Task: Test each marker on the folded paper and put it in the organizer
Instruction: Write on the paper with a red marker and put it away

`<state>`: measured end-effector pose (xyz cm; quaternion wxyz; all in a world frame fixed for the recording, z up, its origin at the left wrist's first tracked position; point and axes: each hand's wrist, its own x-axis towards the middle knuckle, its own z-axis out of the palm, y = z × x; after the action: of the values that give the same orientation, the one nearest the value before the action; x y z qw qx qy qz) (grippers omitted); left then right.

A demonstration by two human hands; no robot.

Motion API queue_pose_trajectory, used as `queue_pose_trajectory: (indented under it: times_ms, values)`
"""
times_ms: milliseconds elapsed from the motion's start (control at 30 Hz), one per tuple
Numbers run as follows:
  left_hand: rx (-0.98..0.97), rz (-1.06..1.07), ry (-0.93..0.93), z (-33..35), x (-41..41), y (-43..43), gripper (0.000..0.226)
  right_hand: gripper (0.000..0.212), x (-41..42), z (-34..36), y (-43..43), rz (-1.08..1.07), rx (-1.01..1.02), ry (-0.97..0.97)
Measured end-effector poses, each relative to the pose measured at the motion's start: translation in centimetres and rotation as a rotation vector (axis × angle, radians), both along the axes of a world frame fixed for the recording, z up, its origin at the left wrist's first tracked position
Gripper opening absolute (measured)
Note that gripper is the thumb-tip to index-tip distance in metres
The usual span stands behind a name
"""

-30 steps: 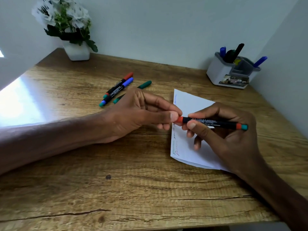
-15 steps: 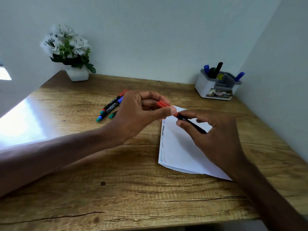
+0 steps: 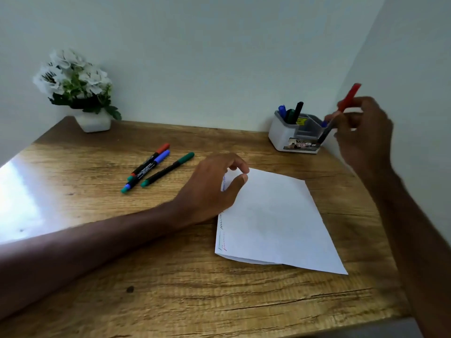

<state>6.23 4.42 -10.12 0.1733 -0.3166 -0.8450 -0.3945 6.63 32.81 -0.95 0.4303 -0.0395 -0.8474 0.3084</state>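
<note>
1. The red-capped marker (image 3: 338,113) is up in the air at the far right, tilted, with its red cap end high and its dark barrel slanting down toward the right end of the organizer (image 3: 285,136); motion blur hides whether the tip touches it.
2. The right hand (image 3: 363,132) has its grip pinched on that marker, fingers wrapped about the middle of the barrel just below the cap, raised above the bench (image 3: 170,276) beside the right wall.
3. The left hand (image 3: 210,189) rests on the bench at the upper left corner of the folded paper (image 3: 275,220). Its grip is loose and holds nothing: thumb and forefinger curl toward each other with a gap between them, their tips over the paper's edge.
4. The folded paper lies flat near the middle of the bench, with short scribbles in several colours along its left edge.
5. The organizer, white with grey compartments, stands in the far right corner and carries a blue marker (image 3: 281,111), a dark green one and a black marker (image 3: 298,109) upright in its left compartment.
6. Three markers lie well left of the paper, close together: a red-capped one (image 3: 151,159), a blue-capped one (image 3: 146,170) touching it, and a green-capped one (image 3: 168,169) just to their right.
7. A white potted flower (image 3: 75,86) stands in the far left corner.
</note>
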Motion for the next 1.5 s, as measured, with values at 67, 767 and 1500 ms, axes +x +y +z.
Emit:
queue_pose_trajectory:
  times_ms: [67,767,1500]
  values:
    - [-0.002,0.002,0.015,-0.2,-0.2,0.0,0.012,0.025,-1.3,0.4,2.0,-0.067,-0.029,0.087]
    - [0.005,-0.01,-0.012,-0.4,-0.6,0.2,0.011,0.027,-6.4,-1.5,6.5,-0.135,-0.025,0.225]
    - [-0.017,-0.003,-0.02,-0.5,-0.8,0.3,0.011,0.03,-7.8,-3.7,7.0,-0.217,0.044,0.067]
